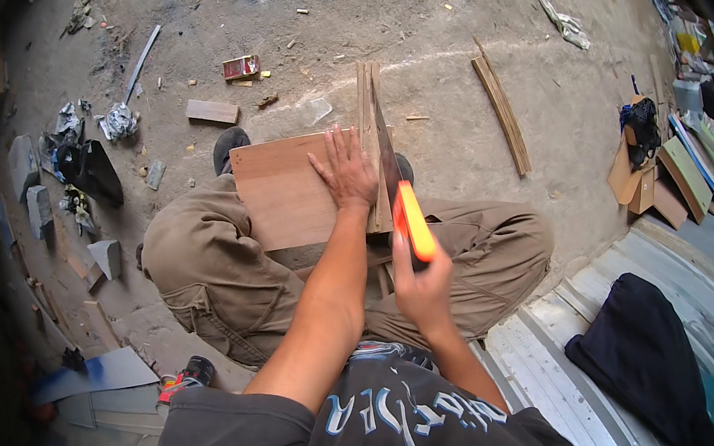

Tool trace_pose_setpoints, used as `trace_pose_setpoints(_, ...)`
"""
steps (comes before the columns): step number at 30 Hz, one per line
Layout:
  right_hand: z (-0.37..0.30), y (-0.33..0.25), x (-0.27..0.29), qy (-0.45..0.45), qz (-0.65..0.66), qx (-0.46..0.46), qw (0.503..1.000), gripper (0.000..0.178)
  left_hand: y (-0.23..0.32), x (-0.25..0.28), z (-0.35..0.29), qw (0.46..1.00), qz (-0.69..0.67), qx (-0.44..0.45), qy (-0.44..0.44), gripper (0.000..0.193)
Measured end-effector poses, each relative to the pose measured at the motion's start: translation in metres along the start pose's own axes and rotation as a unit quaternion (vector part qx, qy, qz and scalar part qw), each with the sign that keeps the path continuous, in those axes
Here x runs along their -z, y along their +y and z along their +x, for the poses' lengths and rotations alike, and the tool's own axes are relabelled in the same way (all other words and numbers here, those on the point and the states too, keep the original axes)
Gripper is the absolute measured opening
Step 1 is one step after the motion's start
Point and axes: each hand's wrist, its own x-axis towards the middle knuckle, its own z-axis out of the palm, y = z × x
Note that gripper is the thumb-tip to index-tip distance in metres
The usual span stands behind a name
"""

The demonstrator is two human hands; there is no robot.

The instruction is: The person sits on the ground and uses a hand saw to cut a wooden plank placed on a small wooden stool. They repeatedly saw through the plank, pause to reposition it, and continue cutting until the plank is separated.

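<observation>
Sawing looked prob. unfinished: saw (415, 220) blade lay along the wood strips (366, 101), no piece clearly off, cut depth couldn't be told. L hand (346, 172) rested flat, fingers spread, on the brown board (278, 197), strips just to its R; R hand (422, 282) gripped the saw's handle, w/ strips ahead of it.
</observation>
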Motion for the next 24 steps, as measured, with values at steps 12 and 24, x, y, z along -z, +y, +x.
trace_pose_setpoints(12,0.027,0.006,-0.013,0.0,0.011,0.021,1.0,0.021,0.0,0.007,0.0,1.0,-0.012,0.001,-0.013,0.059)
trace_pose_setpoints(24,0.041,0.03,-0.008,-0.008,-0.001,-0.094,0.995,0.023,0.003,0.005,0.0,1.0,-0.023,-0.001,-0.003,0.057)
